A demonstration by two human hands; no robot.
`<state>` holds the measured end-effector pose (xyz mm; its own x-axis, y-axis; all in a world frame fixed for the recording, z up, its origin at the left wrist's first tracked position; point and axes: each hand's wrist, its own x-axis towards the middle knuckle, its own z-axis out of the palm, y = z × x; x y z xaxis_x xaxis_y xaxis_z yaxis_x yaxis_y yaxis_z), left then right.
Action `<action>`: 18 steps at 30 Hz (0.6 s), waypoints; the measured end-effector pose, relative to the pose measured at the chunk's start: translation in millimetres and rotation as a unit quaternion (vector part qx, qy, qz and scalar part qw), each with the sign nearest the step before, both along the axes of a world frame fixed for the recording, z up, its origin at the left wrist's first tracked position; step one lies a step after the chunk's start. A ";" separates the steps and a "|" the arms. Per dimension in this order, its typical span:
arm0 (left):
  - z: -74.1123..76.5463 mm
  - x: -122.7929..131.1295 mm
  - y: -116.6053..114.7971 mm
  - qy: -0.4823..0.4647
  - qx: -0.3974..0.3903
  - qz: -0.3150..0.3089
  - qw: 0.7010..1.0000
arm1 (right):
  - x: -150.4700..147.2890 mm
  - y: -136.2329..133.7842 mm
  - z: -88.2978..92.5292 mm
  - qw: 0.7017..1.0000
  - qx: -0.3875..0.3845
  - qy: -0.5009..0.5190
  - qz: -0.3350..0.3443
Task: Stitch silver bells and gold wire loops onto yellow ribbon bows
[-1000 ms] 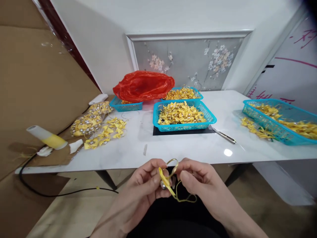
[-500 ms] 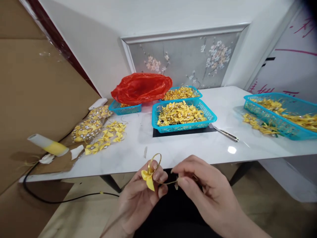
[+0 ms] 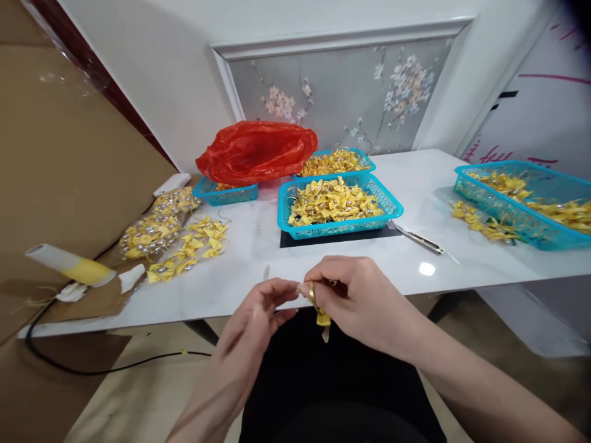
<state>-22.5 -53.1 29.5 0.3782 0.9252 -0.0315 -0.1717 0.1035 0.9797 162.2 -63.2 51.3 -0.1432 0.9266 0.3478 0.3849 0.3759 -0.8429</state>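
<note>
In front of the table's near edge, my right hand [image 3: 364, 295] pinches a yellow ribbon bow [image 3: 323, 319] with a gold loop [image 3: 313, 295]. The bow hangs below the fingers, and a small pale strip dangles under it. My left hand [image 3: 258, 314] is just to the left, its fingers curved and its thumb apart from them. Its index fingertip meets or nearly meets the right fingertips; I make out nothing held in it. Beyond the hands, a blue basket [image 3: 339, 231] holds a heap of similar yellow bows with silvery beads.
Behind are another blue basket [image 3: 372, 165] and a red plastic bag [image 3: 221, 154] over a third. On the left lie bagged bows [image 3: 152, 231], loose bows [image 3: 187, 249] and a yellow-and-white roll [image 3: 69, 264]. A utility knife [image 3: 420, 240] and another basket [image 3: 521, 212] are right.
The yellow bow with its gold loop has passed from my left hand to my right. My left fingers have loosened, both hands have risen slightly, and the view has tilted down.
</note>
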 end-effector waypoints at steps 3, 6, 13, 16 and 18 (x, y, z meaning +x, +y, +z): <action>4.5 -0.8 -1.2 0.105 0.092 0.014 0.990 | -1.7 7.7 3.8 0.998 0.022 -0.050 -0.015; 9.0 6.6 0.2 0.178 0.102 0.043 0.978 | -6.5 14.6 4.8 0.997 0.029 -0.063 -0.015; 7.0 16.8 21.4 0.152 0.073 0.044 0.985 | -0.6 32.1 -0.8 0.999 0.035 -0.026 0.002; 1.4 17.1 29.5 0.152 0.072 0.073 0.983 | 11.1 33.5 -10.1 0.998 0.019 0.040 -0.044; -1.9 16.7 34.8 0.166 0.080 0.095 0.978 | 23.3 31.8 -15.1 0.986 -0.009 0.143 -0.083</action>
<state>-5.8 -18.3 27.6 0.1920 0.9810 0.0281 0.1573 -0.0590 0.9858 185.4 -31.4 36.1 0.1122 0.9356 0.3348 0.1845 0.3114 -0.9322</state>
